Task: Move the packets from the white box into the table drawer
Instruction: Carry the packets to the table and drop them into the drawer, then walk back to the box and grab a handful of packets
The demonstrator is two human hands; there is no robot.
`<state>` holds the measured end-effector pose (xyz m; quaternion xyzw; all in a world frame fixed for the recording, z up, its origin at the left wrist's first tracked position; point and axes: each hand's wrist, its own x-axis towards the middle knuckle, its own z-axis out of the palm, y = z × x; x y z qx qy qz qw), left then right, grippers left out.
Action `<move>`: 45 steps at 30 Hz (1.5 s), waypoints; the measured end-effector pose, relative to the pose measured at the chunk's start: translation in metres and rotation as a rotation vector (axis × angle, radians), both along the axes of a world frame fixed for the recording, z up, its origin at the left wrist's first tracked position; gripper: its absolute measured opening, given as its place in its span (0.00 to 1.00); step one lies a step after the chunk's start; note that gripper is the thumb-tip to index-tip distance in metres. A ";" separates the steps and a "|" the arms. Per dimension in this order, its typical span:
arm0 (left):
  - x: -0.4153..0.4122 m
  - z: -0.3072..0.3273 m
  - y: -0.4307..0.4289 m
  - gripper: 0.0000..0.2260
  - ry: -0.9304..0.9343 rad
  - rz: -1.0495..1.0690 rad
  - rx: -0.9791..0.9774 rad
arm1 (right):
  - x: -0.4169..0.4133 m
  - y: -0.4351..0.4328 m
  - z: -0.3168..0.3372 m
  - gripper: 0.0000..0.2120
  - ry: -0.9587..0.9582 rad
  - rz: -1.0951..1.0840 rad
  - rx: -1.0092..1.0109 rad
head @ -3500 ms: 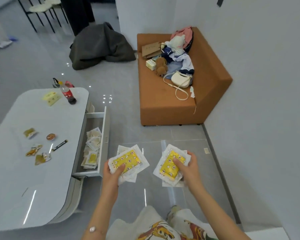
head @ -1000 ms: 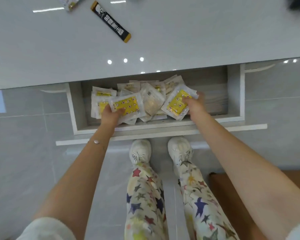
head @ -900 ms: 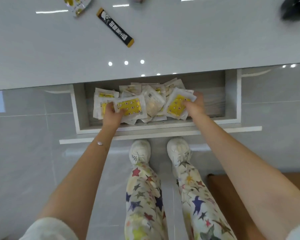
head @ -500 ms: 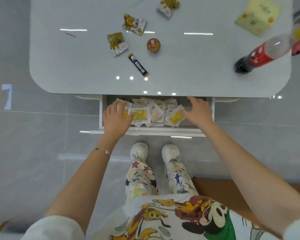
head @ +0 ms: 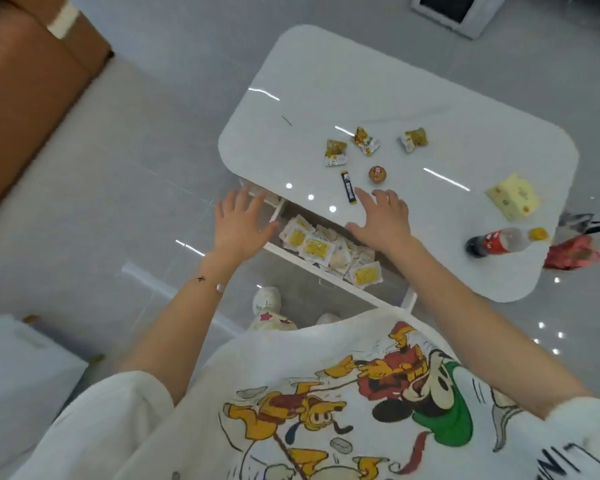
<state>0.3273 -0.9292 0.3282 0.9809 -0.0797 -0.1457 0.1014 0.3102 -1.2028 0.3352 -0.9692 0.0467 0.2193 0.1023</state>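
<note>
The table drawer (head: pixel 340 284) stands pulled out below the white table (head: pixel 378 98). Several white packets with yellow labels (head: pixel 316 247) lie in a heap inside it. My left hand (head: pixel 239 223) hovers over the drawer's left end, fingers spread, holding nothing. My right hand (head: pixel 381 220) hovers over the drawer's back edge by the table rim, also spread and empty. A white box (head: pixel 18 362) shows at the lower left, blurred; its inside is hidden.
On the table lie several small snack wrappers (head: pixel 364 142), a black stick sachet (head: pixel 349 187), a round brown sweet (head: pixel 377 174), a yellow pack (head: pixel 513 195) and a lying cola bottle (head: pixel 499 240). A brown sofa (head: pixel 25 81) is at the upper left. My feet (head: pixel 267 303) stand by the drawer.
Both hands let go of the packets in the drawer and lifted away with fingers spread. The view has swung and pulled back, so table and drawer now lie at an angle.
</note>
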 end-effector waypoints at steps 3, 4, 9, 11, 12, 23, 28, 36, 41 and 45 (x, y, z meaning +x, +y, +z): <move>-0.007 0.025 0.035 0.30 -0.061 0.122 -0.027 | 0.021 0.046 0.029 0.36 -0.065 0.133 0.031; -0.010 0.032 0.050 0.30 -0.082 0.165 -0.037 | 0.027 0.064 0.038 0.35 -0.093 0.184 0.041; -0.026 0.055 0.140 0.31 -0.153 0.395 -0.029 | 0.061 0.175 0.068 0.34 -0.185 0.420 0.073; -0.035 0.060 0.180 0.30 -0.156 0.478 -0.031 | 0.070 0.224 0.075 0.34 -0.185 0.500 0.077; -0.040 0.062 0.201 0.30 -0.156 0.513 -0.026 | 0.074 0.248 0.079 0.33 -0.189 0.534 0.082; -0.092 0.086 0.415 0.30 -0.180 0.793 0.022 | 0.098 0.500 0.096 0.34 -0.205 0.733 0.180; -0.114 0.087 0.479 0.29 -0.208 0.915 -0.005 | 0.092 0.583 0.095 0.34 -0.195 0.850 0.191; -0.141 0.073 0.543 0.29 -0.226 1.147 -0.027 | 0.090 0.700 0.097 0.33 -0.182 1.108 0.199; -0.161 0.059 0.587 0.29 -0.180 1.318 0.001 | 0.101 0.777 0.092 0.34 -0.165 1.240 0.207; -0.163 0.052 0.626 0.29 -0.184 1.455 0.005 | 0.118 0.838 0.087 0.34 -0.162 1.325 0.226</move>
